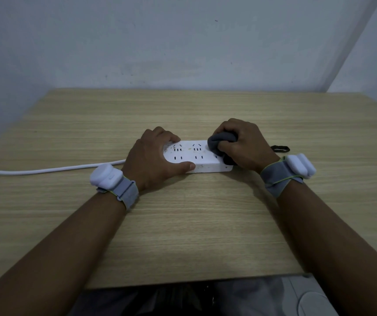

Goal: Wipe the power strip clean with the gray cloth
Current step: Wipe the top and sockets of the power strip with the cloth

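A white power strip lies flat in the middle of the wooden table, with small yellowish specks on its top face. My left hand holds its left end, fingers over the far edge and thumb along the near side. My right hand grips a bunched gray cloth and presses it onto the strip's right end, which is partly hidden under the cloth.
The strip's white cable runs left across the table and off its edge. A small black loop lies on the table just right of my right hand. A pale wall stands close behind the table.
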A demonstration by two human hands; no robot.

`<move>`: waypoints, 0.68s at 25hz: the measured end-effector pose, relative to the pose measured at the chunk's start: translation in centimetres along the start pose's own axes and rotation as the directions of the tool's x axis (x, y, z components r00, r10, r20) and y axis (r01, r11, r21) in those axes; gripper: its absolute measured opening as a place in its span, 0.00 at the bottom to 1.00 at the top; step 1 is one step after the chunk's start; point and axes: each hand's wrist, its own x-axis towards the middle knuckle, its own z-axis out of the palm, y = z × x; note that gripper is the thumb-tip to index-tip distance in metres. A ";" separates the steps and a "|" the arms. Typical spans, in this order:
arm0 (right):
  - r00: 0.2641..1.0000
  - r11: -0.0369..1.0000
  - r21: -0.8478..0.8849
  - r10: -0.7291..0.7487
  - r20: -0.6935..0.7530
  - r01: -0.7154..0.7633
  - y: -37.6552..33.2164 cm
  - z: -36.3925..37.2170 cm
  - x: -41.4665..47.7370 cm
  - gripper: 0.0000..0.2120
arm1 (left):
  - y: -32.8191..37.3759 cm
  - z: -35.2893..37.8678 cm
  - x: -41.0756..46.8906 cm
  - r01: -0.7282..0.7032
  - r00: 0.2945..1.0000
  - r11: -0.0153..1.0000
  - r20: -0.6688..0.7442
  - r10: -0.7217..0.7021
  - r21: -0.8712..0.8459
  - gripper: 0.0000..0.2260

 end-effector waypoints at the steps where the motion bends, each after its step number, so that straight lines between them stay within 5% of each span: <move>1: 1.000 0.999 -0.037 0.014 -0.023 -0.015 0.2 0.2 0.2 0.08 | -0.1 0.0 0.0 -0.001 1.000 1.000 0.000 0.001 0.000 0.31; 4: 0.997 0.991 -0.125 0.047 -0.067 -0.055 0.6 0.3 0.7 0.09 | -0.1 -0.1 0.0 0.000 1.000 1.000 0.002 0.000 -0.006 0.32; 17: 0.999 0.998 0.065 -0.024 0.027 0.022 -0.6 -0.6 -0.8 0.04 | -0.1 0.0 0.0 0.003 1.000 1.000 -0.001 -0.003 -0.011 0.32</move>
